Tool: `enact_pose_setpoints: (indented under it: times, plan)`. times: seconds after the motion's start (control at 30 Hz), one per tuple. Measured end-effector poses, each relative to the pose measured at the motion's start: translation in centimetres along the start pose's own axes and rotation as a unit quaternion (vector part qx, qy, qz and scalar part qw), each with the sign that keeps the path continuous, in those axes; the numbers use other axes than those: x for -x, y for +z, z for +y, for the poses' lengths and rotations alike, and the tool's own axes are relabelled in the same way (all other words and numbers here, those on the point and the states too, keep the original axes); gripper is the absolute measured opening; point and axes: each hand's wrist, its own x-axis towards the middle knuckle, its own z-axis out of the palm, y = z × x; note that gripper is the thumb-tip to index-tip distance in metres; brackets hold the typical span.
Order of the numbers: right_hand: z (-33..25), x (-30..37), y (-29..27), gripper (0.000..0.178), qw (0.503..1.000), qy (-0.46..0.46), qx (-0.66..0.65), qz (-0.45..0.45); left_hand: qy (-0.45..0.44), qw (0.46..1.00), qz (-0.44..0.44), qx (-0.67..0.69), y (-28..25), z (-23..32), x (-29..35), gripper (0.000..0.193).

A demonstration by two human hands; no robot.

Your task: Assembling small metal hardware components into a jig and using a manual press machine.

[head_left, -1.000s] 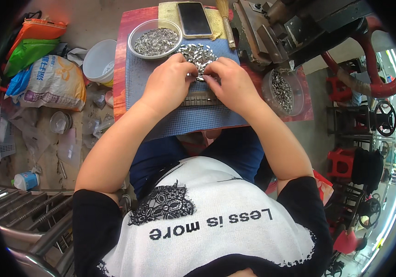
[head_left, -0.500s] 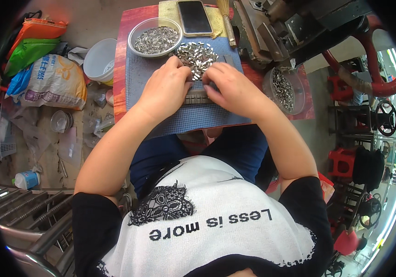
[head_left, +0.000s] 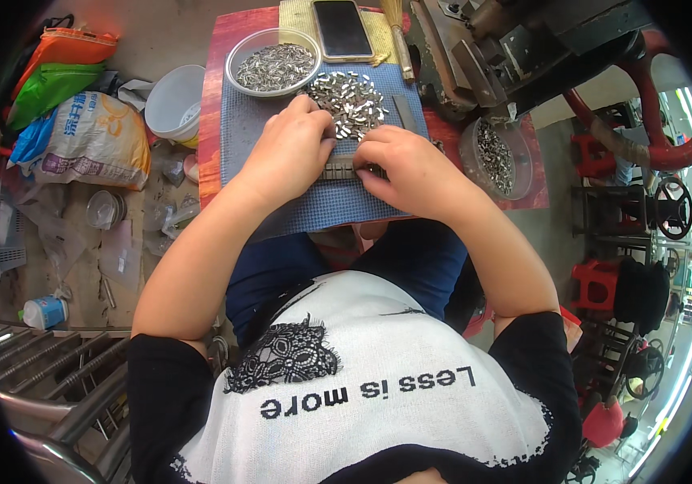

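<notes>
A slotted metal block (head_left: 340, 171) lies crosswise on the blue ribbed mat (head_left: 261, 211), its ends hidden by my hands. My left hand (head_left: 293, 149) is closed at its left end, fingers bent inward beside the pile; what they pinch is hidden. Over the right part of the block, my right hand (head_left: 406, 169) has its fingers and thumb drawn together, and I cannot make out what is in them. Just beyond the block spreads a pile of small shiny metal cylinders (head_left: 350, 105). A flat grey metal strip (head_left: 405, 114) rests right of the pile.
A clear bowl (head_left: 231, 81) of metal pieces stands at the back left, near a phone (head_left: 341, 31) on yellow cloth. A brush (head_left: 399, 44) lies beside the dark machine (head_left: 475, 73). Another clear tub (head_left: 527, 173) holds pieces at right. A white bucket (head_left: 170, 101) stands left of the table.
My right hand has come down and nearer to me, from the pile's edge onto the block, uncovering more of the metal strip. My left hand has barely moved.
</notes>
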Motion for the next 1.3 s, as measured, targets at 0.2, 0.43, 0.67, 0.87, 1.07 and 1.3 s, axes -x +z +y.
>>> enact_pose_setpoints:
  times: [0.2,0.43,0.67,0.87,1.07,1.3]
  plan:
    - [0.1,-0.3,0.4,0.008,0.999,0.015,0.049,-0.010,-0.053,0.986,0.006,0.157,-2.2,-0.1,1.0,0.014]
    - [-0.5,-0.3,0.0,0.011,0.994,-0.013,0.107,-0.016,0.018,0.991,-0.016,0.128,-1.2,0.2,2.2,0.013]
    - [2.3,-2.3,1.7,0.007,0.995,0.025,0.037,0.089,0.049,0.997,-0.019,0.061,-1.1,0.4,2.7,0.015]
    - [2.8,-2.7,2.6,0.011,0.993,0.015,0.080,0.085,-0.012,0.997,0.036,0.068,-1.0,-0.2,1.6,0.010]
    - [1.6,-0.6,0.8,0.011,0.998,-0.006,-0.027,0.051,0.012,0.997,0.075,0.004,0.3,-0.9,0.0,0.012]
    - [0.4,0.2,2.0,0.010,0.998,0.003,-0.002,0.055,0.022,0.998,0.035,0.045,-0.5,-0.3,0.5,0.014]
